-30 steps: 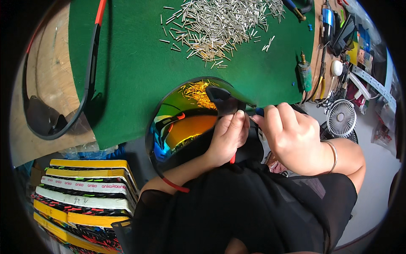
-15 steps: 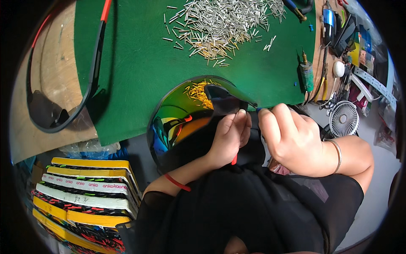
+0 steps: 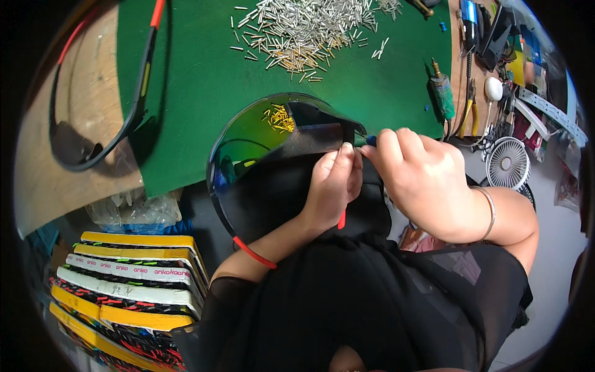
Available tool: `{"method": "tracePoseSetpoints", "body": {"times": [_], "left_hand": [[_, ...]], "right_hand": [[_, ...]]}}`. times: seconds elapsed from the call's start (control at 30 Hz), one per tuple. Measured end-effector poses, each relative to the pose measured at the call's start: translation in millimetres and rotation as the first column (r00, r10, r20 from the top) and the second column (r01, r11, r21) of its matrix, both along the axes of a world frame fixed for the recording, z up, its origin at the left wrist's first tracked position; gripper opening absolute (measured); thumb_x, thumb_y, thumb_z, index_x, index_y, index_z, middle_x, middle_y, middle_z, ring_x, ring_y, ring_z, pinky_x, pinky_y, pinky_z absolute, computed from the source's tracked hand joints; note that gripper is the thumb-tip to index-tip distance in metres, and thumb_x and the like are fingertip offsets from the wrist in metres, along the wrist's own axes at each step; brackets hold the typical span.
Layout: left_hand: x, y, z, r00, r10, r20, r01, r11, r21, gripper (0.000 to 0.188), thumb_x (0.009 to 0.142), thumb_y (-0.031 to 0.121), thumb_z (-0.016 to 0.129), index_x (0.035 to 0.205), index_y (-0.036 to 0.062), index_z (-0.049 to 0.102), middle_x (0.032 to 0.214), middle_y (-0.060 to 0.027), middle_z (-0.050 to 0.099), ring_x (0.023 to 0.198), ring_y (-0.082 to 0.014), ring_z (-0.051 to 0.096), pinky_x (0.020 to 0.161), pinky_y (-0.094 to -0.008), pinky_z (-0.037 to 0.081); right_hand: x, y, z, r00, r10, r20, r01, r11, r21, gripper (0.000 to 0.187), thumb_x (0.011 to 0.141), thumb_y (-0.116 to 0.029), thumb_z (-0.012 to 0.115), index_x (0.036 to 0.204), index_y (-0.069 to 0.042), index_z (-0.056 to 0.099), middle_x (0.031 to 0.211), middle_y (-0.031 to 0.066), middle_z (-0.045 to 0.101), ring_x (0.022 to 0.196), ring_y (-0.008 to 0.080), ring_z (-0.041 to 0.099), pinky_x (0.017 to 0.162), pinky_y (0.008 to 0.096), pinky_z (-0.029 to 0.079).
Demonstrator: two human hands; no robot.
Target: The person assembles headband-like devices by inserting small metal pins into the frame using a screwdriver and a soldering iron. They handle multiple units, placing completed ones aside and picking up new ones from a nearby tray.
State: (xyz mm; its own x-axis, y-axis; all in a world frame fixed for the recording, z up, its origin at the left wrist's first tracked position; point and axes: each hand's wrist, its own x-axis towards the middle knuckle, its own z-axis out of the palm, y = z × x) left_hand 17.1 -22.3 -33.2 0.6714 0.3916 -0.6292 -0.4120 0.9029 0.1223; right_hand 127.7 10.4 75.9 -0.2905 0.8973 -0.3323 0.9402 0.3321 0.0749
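A pair of wraparound sunglasses (image 3: 251,133) with a large mirrored lens and black frame is pinched in my left hand (image 3: 334,183) at the hinge end. One of its red-tipped temples lies across my left forearm; the other red tip pokes out below my left hand. My right hand (image 3: 421,186) is closed with fingers pinched on a small blue-ended tool (image 3: 370,141), pointed at the frame's hinge end beside my left fingertips. Most of this tool is hidden in the right hand, so its kind is unclear. The lens mirrors the metal pieces as gold.
Many slim silver screw-like pieces (image 3: 304,37) lie heaped on the green mat (image 3: 186,80). Another pair of sunglasses (image 3: 133,118) rests at left. Stacked boxes (image 3: 133,273) of glasses stand lower left. At right are a green-handled tool (image 3: 442,93), yellow-handled pliers (image 3: 475,115) and a small fan (image 3: 508,162).
Both hands and the sunglasses have shifted slightly up in view, with the lens tilted differently. The right hand's blue-ended tool now meets the hinge end more directly.
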Motion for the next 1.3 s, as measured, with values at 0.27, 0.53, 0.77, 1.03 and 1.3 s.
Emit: {"method": "tracePoseSetpoints", "body": {"times": [0.27, 0.53, 0.77, 1.03, 1.3], "left_hand": [[-3.8, 3.6, 15.7, 0.999, 0.038, 0.002, -0.038, 0.998, 0.055, 0.028, 0.095, 0.029, 0.035, 0.080, 0.0077, 0.044, 0.052, 0.0045, 0.032, 0.040, -0.0034, 0.027, 0.036, -0.0173, 0.023], [-11.1, 10.3, 36.4, 0.984, 0.011, -0.176, 0.035, 0.966, 0.257, 0.025, 0.093, 0.028, 0.043, 0.083, 0.0059, 0.049, 0.055, 0.0027, 0.041, 0.043, -0.0025, 0.034, 0.039, -0.0165, 0.027], [-27.1, 18.5, 33.9, 0.931, 0.125, -0.343, 0.041, 0.897, 0.440, 0.028, 0.092, 0.028, 0.047, 0.088, 0.0020, 0.055, 0.072, -0.0050, 0.061, 0.059, -0.0065, 0.053, 0.054, -0.0177, 0.044], [-48.1, 42.2, 59.0, 0.875, -0.070, -0.478, 0.318, 0.828, 0.462, 0.036, 0.090, 0.025, 0.050, 0.112, -0.0039, 0.049, 0.086, -0.0064, 0.062, 0.070, -0.0094, 0.056, 0.066, -0.0216, 0.046], [-64.9, 56.5, 81.5, 0.772, 0.461, -0.439, 0.043, 0.650, 0.758, 0.023, 0.088, 0.011, 0.051, 0.108, -0.0011, 0.047, 0.091, -0.0106, 0.059, 0.073, -0.0123, 0.059, 0.069, -0.0262, 0.051]], "right_hand": [[34.0, 13.4, 38.2, 0.956, -0.020, -0.293, 0.036, 0.998, 0.050, 0.014, 0.074, -0.009, 0.060, 0.074, -0.003, 0.048, 0.063, 0.0115, 0.051, 0.058, 0.0299, 0.056, 0.051, 0.0356, 0.045], [107.5, 80.6, -56.1, 0.903, 0.059, -0.425, 0.177, 0.851, 0.494, 0.016, 0.079, -0.014, 0.060, 0.093, -0.008, 0.057, 0.077, 0.0086, 0.055, 0.071, 0.0263, 0.053, 0.063, 0.0351, 0.044], [68.0, 53.4, -23.2, 0.801, 0.239, -0.550, 0.079, 0.867, 0.492, 0.032, 0.078, -0.021, 0.062, 0.101, -0.001, 0.053, 0.088, 0.0154, 0.056, 0.078, 0.0282, 0.054, 0.069, 0.0345, 0.045], [33.8, 39.2, -31.9, 0.330, -0.439, -0.836, 0.215, 0.897, -0.387, 0.021, 0.084, -0.020, 0.055, 0.075, -0.001, 0.052, 0.056, 0.0072, 0.048, 0.049, 0.0160, 0.047, 0.047, 0.0296, 0.038], [7.8, 35.7, -41.7, 0.245, -0.851, -0.465, -0.538, 0.279, -0.795, 0.025, 0.087, -0.028, 0.054, 0.074, -0.006, 0.054, 0.052, -0.0037, 0.042, 0.043, 0.0034, 0.032, 0.040, 0.0212, 0.024]]}}
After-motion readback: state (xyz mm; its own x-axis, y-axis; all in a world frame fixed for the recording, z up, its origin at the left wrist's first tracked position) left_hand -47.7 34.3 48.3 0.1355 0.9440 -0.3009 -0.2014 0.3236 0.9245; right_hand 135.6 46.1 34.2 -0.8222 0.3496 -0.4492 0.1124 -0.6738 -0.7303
